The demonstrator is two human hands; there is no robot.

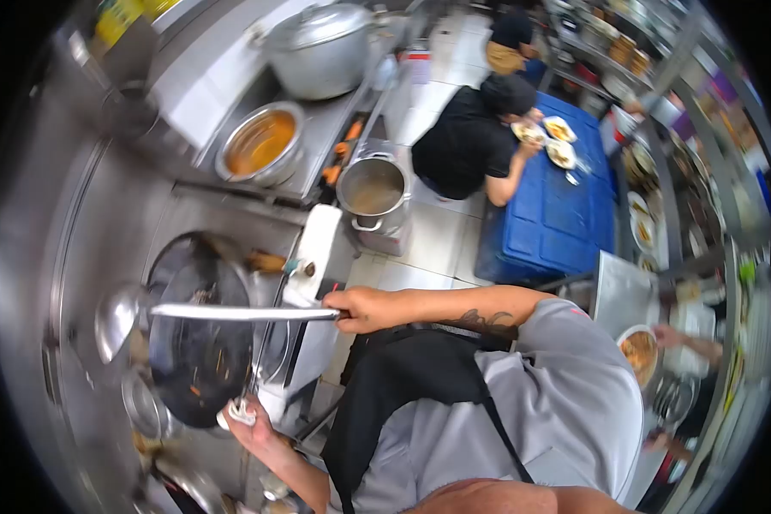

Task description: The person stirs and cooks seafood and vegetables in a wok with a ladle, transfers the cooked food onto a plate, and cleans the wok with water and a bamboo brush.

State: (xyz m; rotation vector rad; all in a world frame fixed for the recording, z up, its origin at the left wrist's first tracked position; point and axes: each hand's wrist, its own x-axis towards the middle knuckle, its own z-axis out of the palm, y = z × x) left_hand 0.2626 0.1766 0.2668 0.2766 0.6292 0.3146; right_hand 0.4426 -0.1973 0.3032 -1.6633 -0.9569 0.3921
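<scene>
My right hand [357, 309] is closed around the end of a long-handled metal ladle [240, 313]. The ladle reaches across above a dark wok [201, 351], its round bowl out past the wok's far side. A few orange food scraps lie in the wok, which has no other food that I can make out. At the wok's near rim, my left hand [255, 421] is closed on a folded white cloth [241, 411]. Whether the cloth wraps a wok handle is hidden. A long white cloth [319, 244] lies on the stove edge near my right hand.
A large lidded pot [319, 64], a pot of orange liquid [264, 146] and a two-handled pot of broth [373, 190] stand beyond. A person in black [463, 141] leans at a blue chest [548, 210] with food dishes. Another person's hand [666, 335] is at a food pan [638, 353].
</scene>
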